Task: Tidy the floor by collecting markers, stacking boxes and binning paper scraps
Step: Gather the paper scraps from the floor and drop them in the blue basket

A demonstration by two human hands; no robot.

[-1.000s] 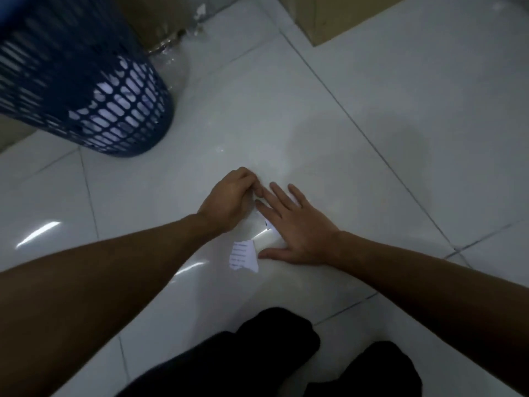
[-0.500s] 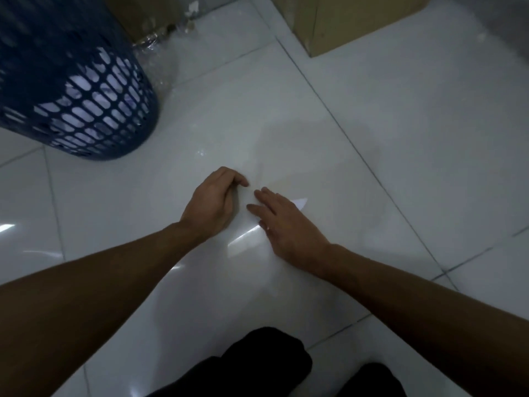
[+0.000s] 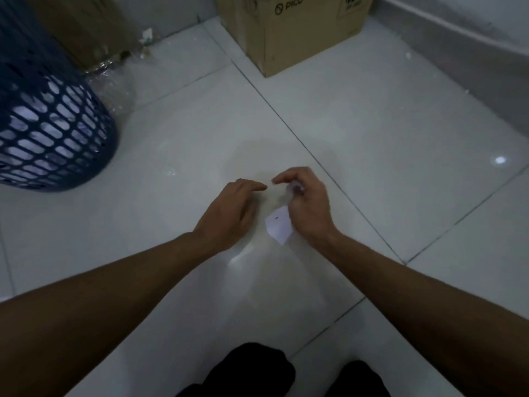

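Right hand [image 3: 306, 204] has its fingers curled round a paper scrap [image 3: 278, 227]. Most of it pokes out loose under the palm, just above the floor [image 3: 400, 138]. Left hand [image 3: 232, 207] is relaxed right beside it, holding nothing. Risk imo: the grip looks sloppy, so the scrap could slip out or flutter past the rim of the blue bin [image 3: 57, 144] at the floor's far-left edge.

your two bare forearms reach forward and converge, wrists near each other. your left grip [image 3: 232, 209] lies palm down, fingers relaxed and loosely bent. your right grip [image 3: 307, 202] is curled round a white paper scrap [image 3: 279, 227] that sticks out below the palm. the two index fingertips nearly meet.
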